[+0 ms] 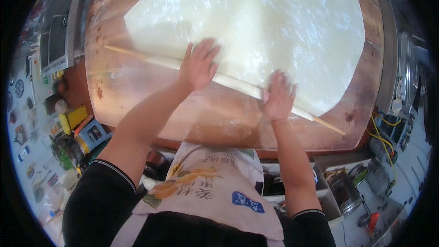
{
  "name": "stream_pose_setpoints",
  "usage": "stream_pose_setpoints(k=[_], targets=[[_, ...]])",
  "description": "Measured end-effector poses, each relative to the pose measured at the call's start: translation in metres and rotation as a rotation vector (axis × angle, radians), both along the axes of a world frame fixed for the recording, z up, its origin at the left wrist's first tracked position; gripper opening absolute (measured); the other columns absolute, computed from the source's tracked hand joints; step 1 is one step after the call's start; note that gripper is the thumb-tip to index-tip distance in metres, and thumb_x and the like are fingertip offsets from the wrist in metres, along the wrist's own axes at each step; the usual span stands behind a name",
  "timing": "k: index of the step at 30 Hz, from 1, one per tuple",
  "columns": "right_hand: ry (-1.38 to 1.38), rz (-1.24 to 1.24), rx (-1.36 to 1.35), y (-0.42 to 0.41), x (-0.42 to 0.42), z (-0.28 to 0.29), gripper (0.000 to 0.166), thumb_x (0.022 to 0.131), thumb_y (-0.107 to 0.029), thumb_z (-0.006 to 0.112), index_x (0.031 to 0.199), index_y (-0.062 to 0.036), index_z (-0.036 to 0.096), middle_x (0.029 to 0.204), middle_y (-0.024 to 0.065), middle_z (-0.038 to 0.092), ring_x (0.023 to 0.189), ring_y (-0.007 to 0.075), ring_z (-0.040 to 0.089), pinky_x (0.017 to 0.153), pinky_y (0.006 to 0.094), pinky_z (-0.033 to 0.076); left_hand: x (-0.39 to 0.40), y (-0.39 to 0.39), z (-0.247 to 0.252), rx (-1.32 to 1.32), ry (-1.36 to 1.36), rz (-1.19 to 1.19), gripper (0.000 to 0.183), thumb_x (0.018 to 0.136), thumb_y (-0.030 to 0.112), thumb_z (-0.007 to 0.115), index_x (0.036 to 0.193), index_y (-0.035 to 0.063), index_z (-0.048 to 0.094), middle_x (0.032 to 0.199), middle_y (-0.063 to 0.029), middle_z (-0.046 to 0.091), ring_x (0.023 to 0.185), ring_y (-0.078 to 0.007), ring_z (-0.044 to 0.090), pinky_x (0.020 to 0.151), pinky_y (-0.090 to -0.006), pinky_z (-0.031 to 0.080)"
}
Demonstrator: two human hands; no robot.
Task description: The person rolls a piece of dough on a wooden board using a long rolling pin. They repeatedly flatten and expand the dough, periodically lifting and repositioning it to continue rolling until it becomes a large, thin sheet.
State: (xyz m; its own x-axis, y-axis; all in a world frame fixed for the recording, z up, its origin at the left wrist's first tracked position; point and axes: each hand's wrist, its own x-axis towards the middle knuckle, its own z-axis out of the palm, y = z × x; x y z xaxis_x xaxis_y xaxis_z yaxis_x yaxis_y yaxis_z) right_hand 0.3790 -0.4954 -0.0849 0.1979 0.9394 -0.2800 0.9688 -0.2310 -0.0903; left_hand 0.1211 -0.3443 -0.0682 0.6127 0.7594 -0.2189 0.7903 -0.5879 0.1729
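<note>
A broad, thin sheet of pale dough point(253, 20) covers much of the wooden board point(137, 106). Its near edge is wrapped around a long wooden rolling pin point(329, 125), whose bare tapered ends stick out on both sides. The pin lies aslant, its right end closer to me. My left hand point(200, 65) rests flat on the wrapped pin left of its middle, fingers spread and reaching onto the sheet. My right hand point(279, 97) presses palm-down on the pin farther right, its fingertips blurred. Neither hand is curled around the pin.
A metal-framed cabinet point(56, 37) stands left of the board. Below it are a yellow container point(73, 119) and a blue container point(94, 133). Yellow cord point(380, 139) hangs at the right, above an open drawer point(329, 195). A printed apron point(202, 185) covers my front.
</note>
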Motion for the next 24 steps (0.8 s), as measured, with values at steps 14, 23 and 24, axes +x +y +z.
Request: stream_pose_setpoints(k=[14,23,24], targets=[[-0.062,0.038,0.055,0.009,-0.005,-0.005,0.071,0.098,-0.045,0.039,0.151,-0.0008,0.023,0.159,0.0163,0.019,0.147,0.0328,0.020,0.120,0.0526,0.007,-0.002,0.016,-0.015,0.026,-0.042,0.007,0.061,0.096,0.037,0.048,0.148,0.0083,0.033,0.158,-0.0132,0.023,0.147,-0.0246,0.020,0.119,-0.0507,0.012],[-0.064,0.125,0.078,-0.032,-0.011,-0.016,0.074,0.098,-0.047,0.038,0.152,-0.0006,0.019,0.159,0.0188,0.020,0.146,0.0356,0.022,0.119,0.0529,0.012,-0.009,-0.005,-0.009,-0.052,0.124,-0.026,0.067,0.097,0.047,0.041,0.152,0.0110,0.027,0.161,-0.0079,0.017,0.148,-0.0234,0.015,0.121,-0.0498,0.007],[-0.024,0.029,0.052,0.007,-0.006,-0.002,0.071,0.099,-0.043,0.039,0.151,0.0012,0.021,0.158,0.0195,0.021,0.145,0.0371,0.023,0.119,0.0521,0.010,-0.002,0.019,-0.017,0.070,0.053,0.016,0.066,0.098,0.045,0.040,0.151,0.0091,0.027,0.160,-0.0093,0.021,0.147,-0.0246,0.019,0.121,-0.0485,0.008]])
